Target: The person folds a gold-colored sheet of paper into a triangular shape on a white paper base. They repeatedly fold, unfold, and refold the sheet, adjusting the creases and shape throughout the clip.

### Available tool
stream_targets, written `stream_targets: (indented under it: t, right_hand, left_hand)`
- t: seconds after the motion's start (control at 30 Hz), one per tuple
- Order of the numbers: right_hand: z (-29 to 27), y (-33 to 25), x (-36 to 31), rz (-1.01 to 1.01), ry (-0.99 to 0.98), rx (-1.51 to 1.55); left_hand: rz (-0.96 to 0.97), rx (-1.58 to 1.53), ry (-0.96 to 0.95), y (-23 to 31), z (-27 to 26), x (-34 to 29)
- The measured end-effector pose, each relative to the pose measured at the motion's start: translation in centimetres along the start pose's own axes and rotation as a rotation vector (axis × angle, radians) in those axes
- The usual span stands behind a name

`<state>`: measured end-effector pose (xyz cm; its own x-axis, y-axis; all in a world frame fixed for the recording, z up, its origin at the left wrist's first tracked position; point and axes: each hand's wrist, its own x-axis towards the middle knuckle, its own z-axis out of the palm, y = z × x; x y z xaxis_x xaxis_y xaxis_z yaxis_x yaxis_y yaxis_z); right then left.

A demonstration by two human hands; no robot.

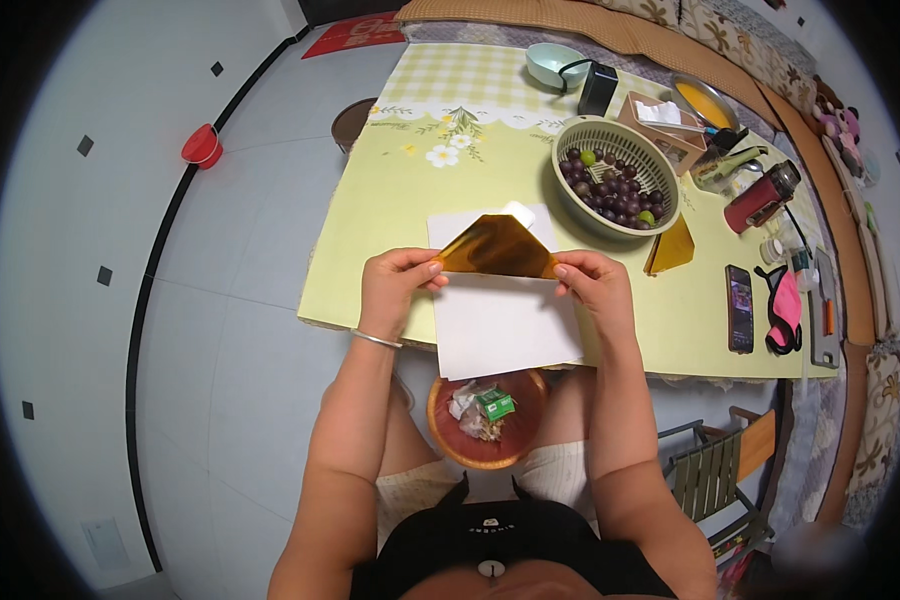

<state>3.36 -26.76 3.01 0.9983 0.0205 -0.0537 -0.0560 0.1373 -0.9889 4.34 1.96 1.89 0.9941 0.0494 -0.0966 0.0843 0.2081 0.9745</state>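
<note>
A folded sheet of shiny gold paper (pixel 495 247), wide at the bottom and narrowing toward the top, is stretched between my two hands. My left hand (pixel 402 275) pinches its lower left corner between thumb and fingers. At the lower right corner, my right hand (pixel 592 278) pinches it in the same way. White paper (pixel 508 330) lies beneath, its near edge reaching the table's front. Just behind the gold paper a small white object (pixel 519 212) peeks out, mostly hidden. A second folded gold piece (pixel 673 248) rests on the table to the right, beside the colander.
A colander (pixel 625 215) of dark grapes stands back right. Around it are a tissue box (pixel 682 150), a red thermos (pixel 762 198), a phone (pixel 739 308) and a pink-black eye mask (pixel 785 308). A waste bin (pixel 437 425) sits between my knees, a folding chair (pixel 708 478) at right.
</note>
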Motion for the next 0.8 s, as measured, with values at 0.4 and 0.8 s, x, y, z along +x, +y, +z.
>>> stream_targets:
  t: [0.4,0.8]
  right_hand:
    - [0.3,0.1,-0.7,-0.079,0.070,-0.091]
    - [-4.0,0.4,-1.6,-0.250,0.032,-0.284]
  left_hand:
    - [0.025,-0.003,0.020,-0.8,0.5,-0.3]
    - [0.138,-0.095,-0.250,-1.2,2.4,-1.1]
